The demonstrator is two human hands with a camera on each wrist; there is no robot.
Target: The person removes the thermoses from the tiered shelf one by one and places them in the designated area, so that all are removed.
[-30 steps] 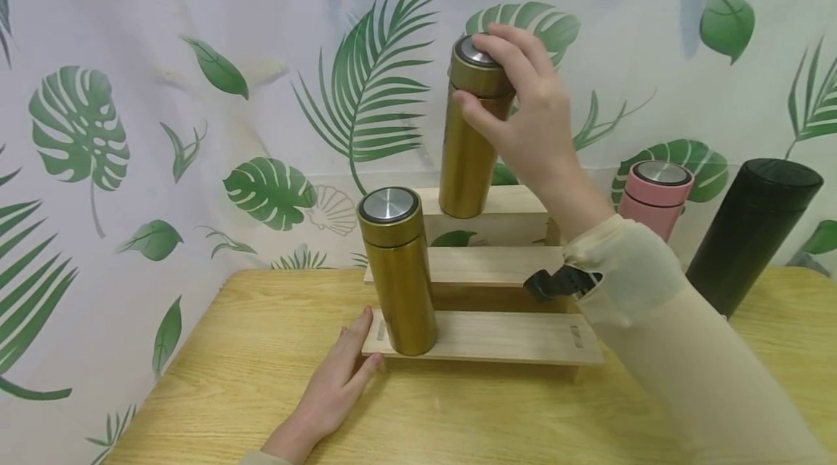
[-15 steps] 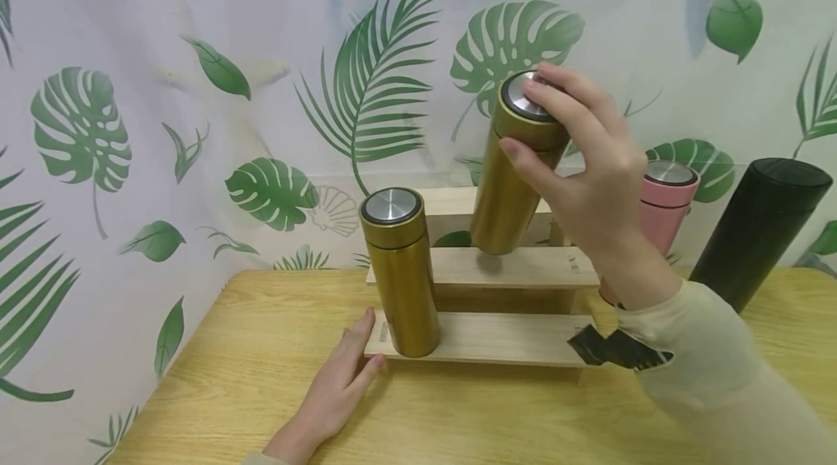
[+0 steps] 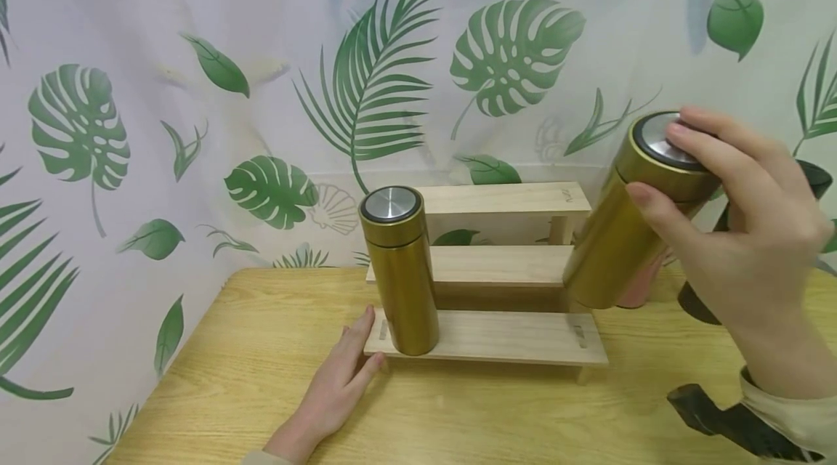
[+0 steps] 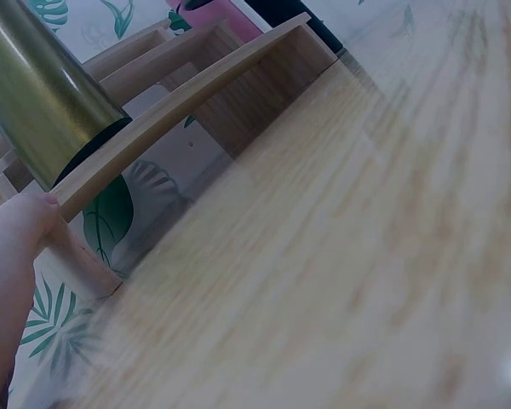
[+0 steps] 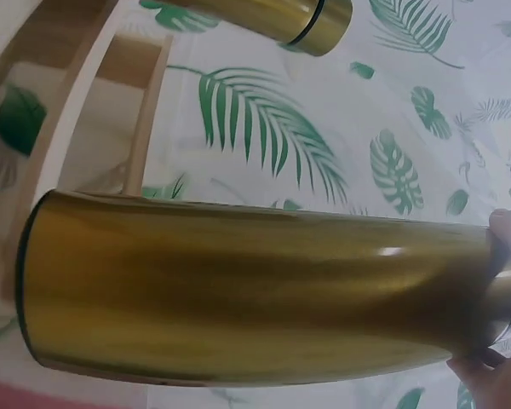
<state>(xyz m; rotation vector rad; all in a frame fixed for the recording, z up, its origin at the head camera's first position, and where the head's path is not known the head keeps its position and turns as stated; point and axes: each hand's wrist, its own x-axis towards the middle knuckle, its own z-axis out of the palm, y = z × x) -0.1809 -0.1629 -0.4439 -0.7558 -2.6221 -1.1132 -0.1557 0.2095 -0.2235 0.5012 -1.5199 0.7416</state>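
Observation:
A gold thermos flask (image 3: pixel 604 243) with a silver-topped lid hangs tilted in my right hand (image 3: pixel 765 225), off the right end of the three-tier wooden rack (image 3: pixel 516 340). My thumb and fingers grip it around the lid; its body fills the right wrist view (image 5: pixel 238 290). A second gold flask (image 3: pixel 407 290) stands upright at the left end of the bottom tier. My left hand (image 3: pixel 333 385) holds that tier's left end, thumb at the front edge and fingers along the side. In the left wrist view the thumb (image 4: pixel 38 213) meets the shelf edge.
Behind the held flask, a pink flask (image 3: pixel 637 292) stands on the yellow wood-grain table (image 3: pixel 471 421), mostly hidden. To its right is a black flask (image 3: pixel 698 307), partly covered by my right hand. A leaf-print cloth (image 3: pixel 261 87) hangs behind the table.
My right hand has carried the gold flask from the rack's top tier rightward, down and nearer, tilting it more. The left hand and the other gold flask have stayed put.

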